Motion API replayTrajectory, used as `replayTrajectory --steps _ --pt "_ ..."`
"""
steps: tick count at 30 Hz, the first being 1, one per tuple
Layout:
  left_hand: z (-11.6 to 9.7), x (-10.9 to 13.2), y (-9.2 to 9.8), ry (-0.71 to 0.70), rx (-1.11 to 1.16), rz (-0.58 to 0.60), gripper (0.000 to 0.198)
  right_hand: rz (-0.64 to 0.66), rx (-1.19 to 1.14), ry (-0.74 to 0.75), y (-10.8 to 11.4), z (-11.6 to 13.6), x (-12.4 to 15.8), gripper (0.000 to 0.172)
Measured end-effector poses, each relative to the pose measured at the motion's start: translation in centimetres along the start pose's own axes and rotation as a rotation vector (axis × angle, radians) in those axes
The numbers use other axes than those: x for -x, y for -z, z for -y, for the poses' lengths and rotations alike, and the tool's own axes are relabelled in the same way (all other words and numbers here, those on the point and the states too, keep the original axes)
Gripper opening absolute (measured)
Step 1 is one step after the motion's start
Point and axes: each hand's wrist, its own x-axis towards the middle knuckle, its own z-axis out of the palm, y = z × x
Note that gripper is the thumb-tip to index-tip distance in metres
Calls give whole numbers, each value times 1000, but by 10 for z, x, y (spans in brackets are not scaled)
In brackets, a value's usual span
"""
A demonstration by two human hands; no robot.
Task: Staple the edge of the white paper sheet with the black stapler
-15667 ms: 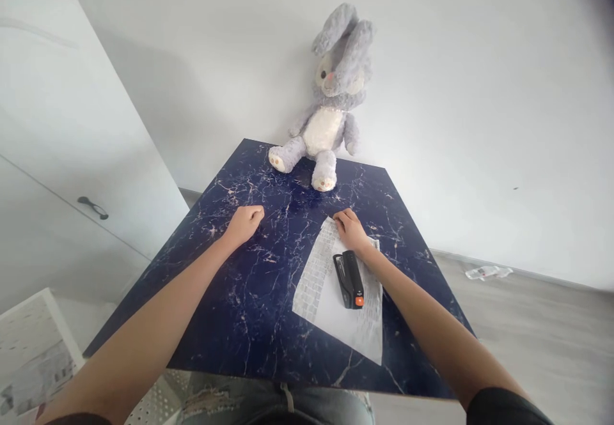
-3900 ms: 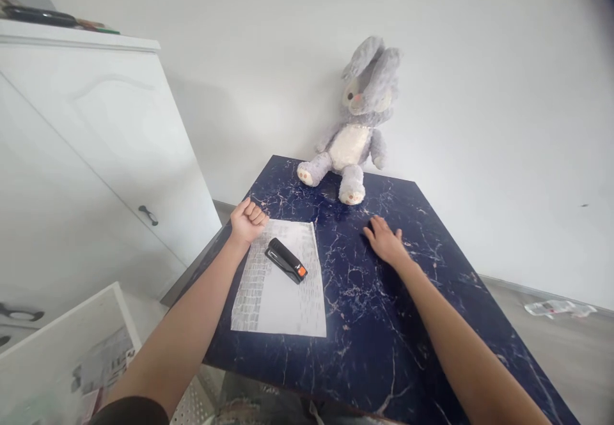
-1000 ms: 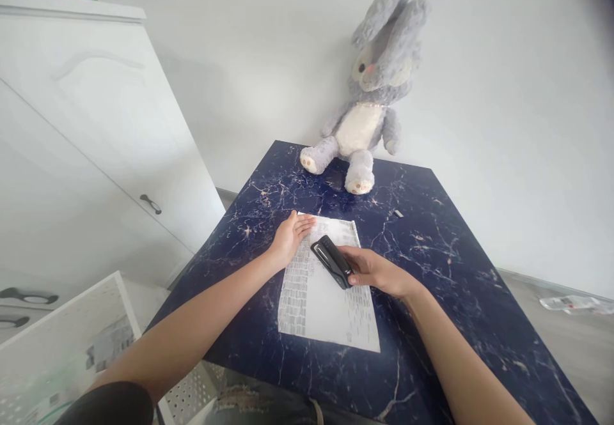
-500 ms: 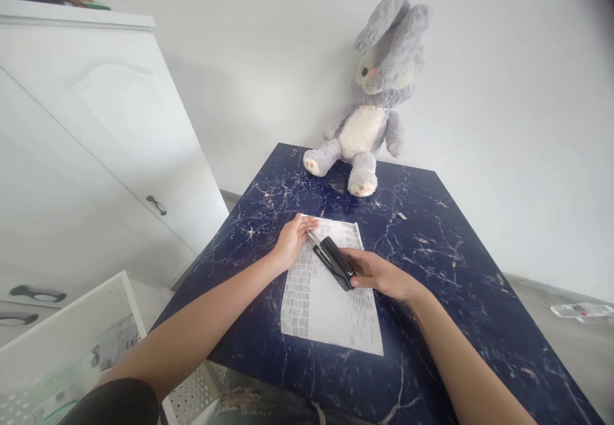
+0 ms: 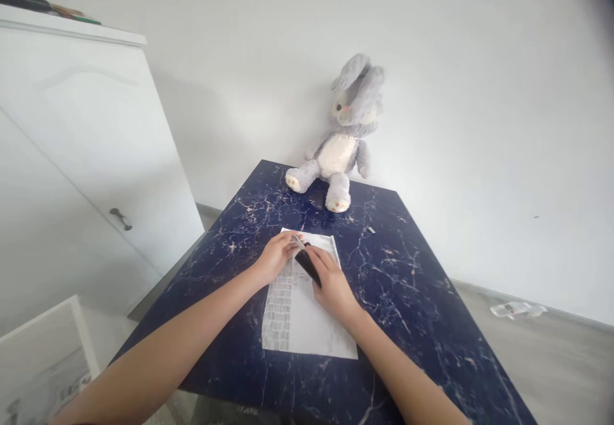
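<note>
A black stapler (image 5: 307, 268) with a silvery front end lies slantwise over a printed sheet of paper (image 5: 316, 323) on the table. My right hand (image 5: 330, 284) is wrapped over the stapler from the right and partly hides it. At the paper's upper left corner, my left hand (image 5: 278, 254) grips the edge with its fingers beside the stapler's tip. Whether the paper is one sheet or several, I cannot tell.
A grey plush rabbit (image 5: 338, 156) sits at the back of the dark blue marbled table (image 5: 407, 291). Near it lies a small grey piece (image 5: 371, 230). A white cabinet (image 5: 96, 156) stands left, a white basket (image 5: 81, 329) below it, and a clear package (image 5: 518, 310) on the floor right.
My right hand has shifted forward along the stapler and now covers more of it. My left fingers have curled closer at the paper's corner. The whole view has swung slightly.
</note>
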Motion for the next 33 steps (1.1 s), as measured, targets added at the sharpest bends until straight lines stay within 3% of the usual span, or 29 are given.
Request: replayTrajectory --steps 4,8,15,21,26,33 --pt "-3 0 1 23 52 77 25 10 447 152 4 7 -5 58" --pt "-1 0 5 40 -6 59 26 56 558 207 3 10 -7 51" --pt "4 -2 10 38 -109 8 35 56 542 153 0 13 -6 53" --pt "4 2 8 -54 -149 -31 37 31 419 -21 -9 16 -3 79" --pt "1 2 10 11 -144 -114 30 27 276 -110 -10 15 2 86" --pt "-3 3 8 77 -204 61 28 -28 112 -199 -10 10 3 85"
